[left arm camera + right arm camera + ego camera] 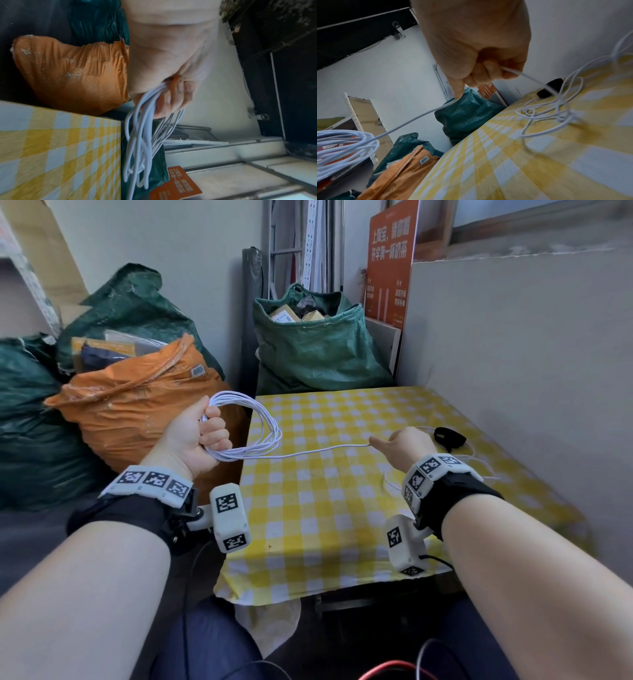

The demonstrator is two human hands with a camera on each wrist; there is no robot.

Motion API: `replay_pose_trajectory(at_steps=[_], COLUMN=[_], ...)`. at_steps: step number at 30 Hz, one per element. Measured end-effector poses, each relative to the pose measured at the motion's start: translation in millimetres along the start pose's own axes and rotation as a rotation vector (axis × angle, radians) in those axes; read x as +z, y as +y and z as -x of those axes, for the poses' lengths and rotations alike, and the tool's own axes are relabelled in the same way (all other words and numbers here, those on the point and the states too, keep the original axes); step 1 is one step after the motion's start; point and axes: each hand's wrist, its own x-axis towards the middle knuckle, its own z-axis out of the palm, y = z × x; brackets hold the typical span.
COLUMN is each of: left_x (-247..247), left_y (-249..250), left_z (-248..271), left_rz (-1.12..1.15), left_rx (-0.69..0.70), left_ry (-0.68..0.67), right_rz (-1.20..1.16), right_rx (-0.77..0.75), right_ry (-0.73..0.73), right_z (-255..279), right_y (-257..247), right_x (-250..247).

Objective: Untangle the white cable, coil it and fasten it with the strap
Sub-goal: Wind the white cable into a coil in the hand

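Observation:
My left hand (202,436) grips a coil of white cable (253,429) off the table's left edge; in the left wrist view the loops (142,146) hang from my curled fingers (173,100). One taut strand (318,450) runs from the coil to my right hand (400,445), which holds it in curled fingers above the table, thumb stretched out along it. Past that hand the loose white cable (556,112) lies in tangled loops on the cloth. A black strap (448,437) lies just beyond the right hand, also seen as the black strap (551,88) beside the loops.
The small table has a yellow-and-white checked cloth (342,508). An orange sack (137,412) and green sacks (315,344) stand left and behind it. A grey wall (513,337) runs along the table's right side, with an orange sign (390,261) at the back.

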Motion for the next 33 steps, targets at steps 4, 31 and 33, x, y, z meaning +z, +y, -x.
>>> replay_pose_trajectory(at_steps=[4, 31, 33], left_x=[15, 91, 91], left_y=[-10, -54, -51], left_z=[3, 14, 14], left_rz=[-0.134, -0.417, -0.352], left_rx=[0.016, 0.0, -0.029], left_ry=[-0.06, -0.264, -0.237], right_rz=[-0.136, -1.161, -1.118], right_rx=[0.083, -0.148, -0.144], right_ry=[-0.059, -0.283, -0.195], right_z=[0, 27, 23], right_y=[-11, -58, -53], right_x=[-3, -12, -11])
